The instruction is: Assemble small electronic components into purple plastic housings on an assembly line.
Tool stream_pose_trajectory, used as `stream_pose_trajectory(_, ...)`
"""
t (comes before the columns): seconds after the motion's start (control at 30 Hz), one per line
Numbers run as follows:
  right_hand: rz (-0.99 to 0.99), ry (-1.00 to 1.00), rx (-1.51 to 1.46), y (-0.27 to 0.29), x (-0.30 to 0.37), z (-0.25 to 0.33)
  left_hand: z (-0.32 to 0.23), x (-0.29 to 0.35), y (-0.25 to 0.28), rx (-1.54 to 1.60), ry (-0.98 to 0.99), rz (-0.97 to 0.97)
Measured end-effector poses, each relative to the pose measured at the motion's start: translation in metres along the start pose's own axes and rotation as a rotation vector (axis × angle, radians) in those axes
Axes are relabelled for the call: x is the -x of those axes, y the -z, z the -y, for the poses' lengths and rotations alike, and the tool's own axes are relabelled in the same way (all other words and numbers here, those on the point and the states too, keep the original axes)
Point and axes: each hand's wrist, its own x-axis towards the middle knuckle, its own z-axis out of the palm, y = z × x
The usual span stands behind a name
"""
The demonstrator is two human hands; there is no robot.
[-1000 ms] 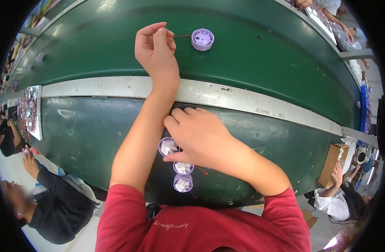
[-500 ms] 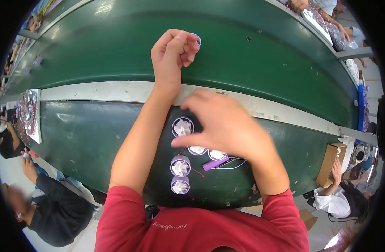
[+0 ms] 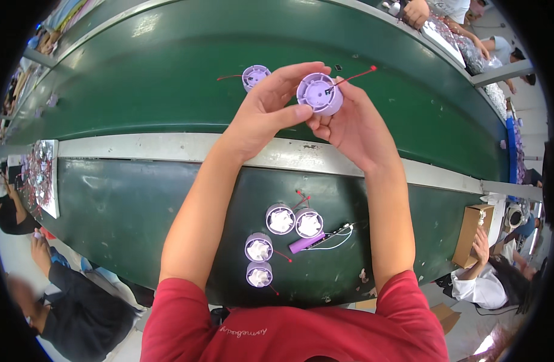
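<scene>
Above the far green surface, my left hand (image 3: 271, 99) and my right hand (image 3: 358, 114) hold a lilac round fan housing (image 3: 316, 95) between them. My left thumb presses on its near rim, and my right fingers curl under it. Its ribbed inner face shows, and a thin red wire sticks out toward the upper right. Just beyond my left hand, a second lilac housing (image 3: 254, 75) with a red wire lies on the far surface, partly hidden by my fingers.
Nearer me are fan housings with white impellers: one pair (image 3: 280, 218) side by side, another pair (image 3: 259, 247) in a column. Beside them lies a purple battery (image 3: 301, 245) with a circuit board and white wire. A metal rail (image 3: 186, 133) crosses between the surfaces. People work on both sides.
My right hand has moved up from the near table to meet my left. A fan housing has gone from the near table. My left hand has let go of the housing on the far surface.
</scene>
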Motion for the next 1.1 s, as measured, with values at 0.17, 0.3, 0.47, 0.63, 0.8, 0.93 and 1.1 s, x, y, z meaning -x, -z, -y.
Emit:
stream_pose_trajectory(0.17,-0.026,-0.037,0.078,0.009,-0.003,0.0,0.011,-0.003,-0.004,-0.237,-0.003,-0.093)
stream_pose_trajectory(0.3,-0.386,0.376,0.631,0.004,-0.008,-0.006,0.015,0.0,-0.007,-0.359,-0.104,-0.205)
stream_pose_trajectory(0.47,-0.367,0.529,0.599,0.004,-0.009,-0.002,0.015,0.0,-0.01,-0.333,-0.031,-0.212)
stream_pose_trajectory(0.63,-0.351,0.518,0.512,0.006,-0.01,-0.01,0.022,0.0,-0.008,-0.472,-0.094,-0.203)
stream_pose_trajectory(0.8,-0.415,0.732,0.829,0.005,-0.012,-0.02,0.02,0.001,-0.008,-0.791,-0.212,-0.303)
stream_pose_trajectory(0.93,-0.415,0.743,1.003,0.003,-0.01,-0.02,0.022,0.001,-0.008,-0.901,-0.276,-0.326)
stream_pose_trajectory(1.1,-0.438,0.783,0.978,0.003,-0.012,-0.021,0.027,0.001,-0.008,-0.996,-0.342,-0.347)
